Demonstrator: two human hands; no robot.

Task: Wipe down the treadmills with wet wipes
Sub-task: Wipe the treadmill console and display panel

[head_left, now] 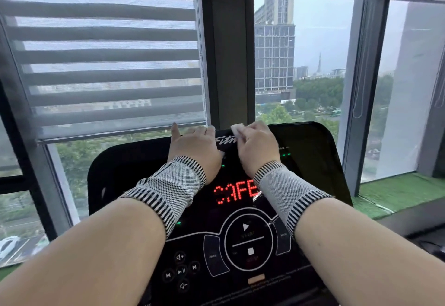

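Note:
The black treadmill console (310, 161) fills the lower middle, with red lit letters and round start and stop buttons. My right hand (256, 146) holds a small white wet wipe (237, 130) against the console's top edge, fingers curled around it. My left hand (195, 146) sits beside it on the same top edge, its fingers bent over the rim and the index finger pointing up. Both wrists wear grey knit bands.
A large window stands straight behind the console, with a striped roller blind (108, 60) lowered on the left and a dark frame post (228, 48) in the middle. A green turf ledge (397, 192) runs along the right under the glass.

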